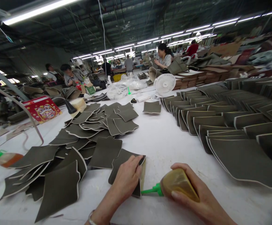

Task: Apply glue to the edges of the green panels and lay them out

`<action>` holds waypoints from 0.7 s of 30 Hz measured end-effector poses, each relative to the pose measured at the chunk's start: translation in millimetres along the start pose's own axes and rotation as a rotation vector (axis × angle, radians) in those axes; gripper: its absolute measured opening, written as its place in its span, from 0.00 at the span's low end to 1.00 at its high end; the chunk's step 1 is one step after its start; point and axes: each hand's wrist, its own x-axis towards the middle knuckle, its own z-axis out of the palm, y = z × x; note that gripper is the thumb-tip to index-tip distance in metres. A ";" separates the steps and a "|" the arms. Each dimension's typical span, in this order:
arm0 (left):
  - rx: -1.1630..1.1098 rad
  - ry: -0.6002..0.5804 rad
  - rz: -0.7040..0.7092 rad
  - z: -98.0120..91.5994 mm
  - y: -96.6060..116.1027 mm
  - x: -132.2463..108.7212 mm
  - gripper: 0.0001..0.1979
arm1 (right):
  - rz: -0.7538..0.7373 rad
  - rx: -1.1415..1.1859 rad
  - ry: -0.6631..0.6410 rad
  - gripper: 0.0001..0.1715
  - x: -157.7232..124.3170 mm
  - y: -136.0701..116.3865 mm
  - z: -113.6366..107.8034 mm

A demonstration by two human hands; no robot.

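Observation:
My right hand [194, 190] is wrapped round a squeeze glue bottle [179, 184] with amber contents. Its green nozzle points left, and the tip meets the lower right edge of a dark grey-green leather-like piece [119, 165]. My left hand [127, 175] holds that piece on the table, fingertips at its upper right corner and thumb by the right edge. A pale yellowish strip runs along that edge, and the hand covers the middle of the piece. Left of it lies a loose heap of similar pieces [105, 151].
Overlapping rows of similar pieces [239, 156] fill the right side of the white table [154, 140]. A single piece [151, 107] and a white fan [164, 83] stand farther back. Another green-tipped bottle [8, 158] lies at far left, near a red box [42, 107]. Several people work behind.

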 end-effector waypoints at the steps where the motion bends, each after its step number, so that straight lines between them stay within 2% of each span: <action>1: -0.002 0.003 -0.003 0.3 0.5 0.4 0.22 | 0.023 0.028 -0.001 0.30 -3.2 -1.3 0.9; 5: -0.034 0.028 -0.025 0.4 2.2 1.7 0.21 | 0.140 0.198 -0.026 0.31 -6.0 -4.6 -6.1; 8: -0.085 0.061 -0.030 -3.2 1.6 -3.6 0.19 | 0.328 0.522 -0.078 0.31 -0.1 -1.2 -20.9; 11: -0.009 0.223 -0.119 -10.8 -5.1 -17.2 0.19 | 0.526 0.875 -0.037 0.30 7.2 5.4 -35.6; 13: 0.129 0.390 -0.253 -16.3 -14.8 -27.9 0.20 | 0.575 1.051 0.042 0.26 12.9 7.8 -42.4; 15: 0.230 0.460 -0.384 -20.6 -28.6 -36.0 0.19 | 0.569 1.165 0.123 0.23 19.8 6.8 -46.6; 16: 0.233 0.430 -0.432 -21.9 -36.5 -38.2 0.17 | 0.554 1.203 0.162 0.22 23.8 5.1 -48.0; 18: 0.127 0.291 -0.481 -22.2 -53.1 -37.8 0.11 | 0.512 1.252 0.224 0.20 32.0 0.7 -50.6; 21: -0.235 0.144 -0.480 -15.9 -75.2 -26.2 0.11 | 0.451 1.298 0.254 0.17 44.4 -6.0 -55.5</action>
